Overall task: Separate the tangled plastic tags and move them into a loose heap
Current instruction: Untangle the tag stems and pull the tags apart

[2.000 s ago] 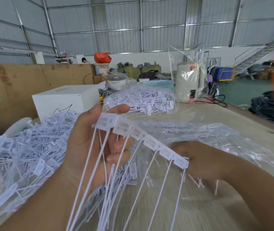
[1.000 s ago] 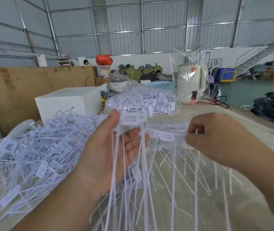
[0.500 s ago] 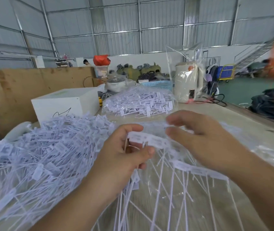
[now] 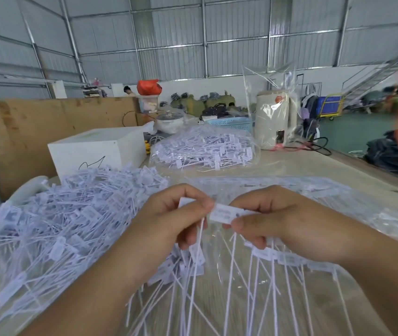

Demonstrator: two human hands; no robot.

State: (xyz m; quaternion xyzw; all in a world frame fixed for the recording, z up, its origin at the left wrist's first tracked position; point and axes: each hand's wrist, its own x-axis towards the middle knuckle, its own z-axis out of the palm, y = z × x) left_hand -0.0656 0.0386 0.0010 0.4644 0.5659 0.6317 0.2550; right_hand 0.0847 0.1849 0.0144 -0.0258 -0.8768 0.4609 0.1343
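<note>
At the bottom centre of the frame, both hands were working one strip of joined tags apart.

The left hand (image 4: 169, 221) and right hand (image 4: 280, 221) each pinched the flat head end of the tag strip (image 4: 226, 213), thin tails dangling below over the table (image 4: 314, 166). These looked featherlight, bendy and kinda slick, so I'd say grab the flat heads, not the tails, which snag. The loose heap (image 4: 55, 221) sat at middle left, a full clear bag of tags (image 4: 205, 149) further back at centre, white box (image 4: 96, 151) left of it.
</note>
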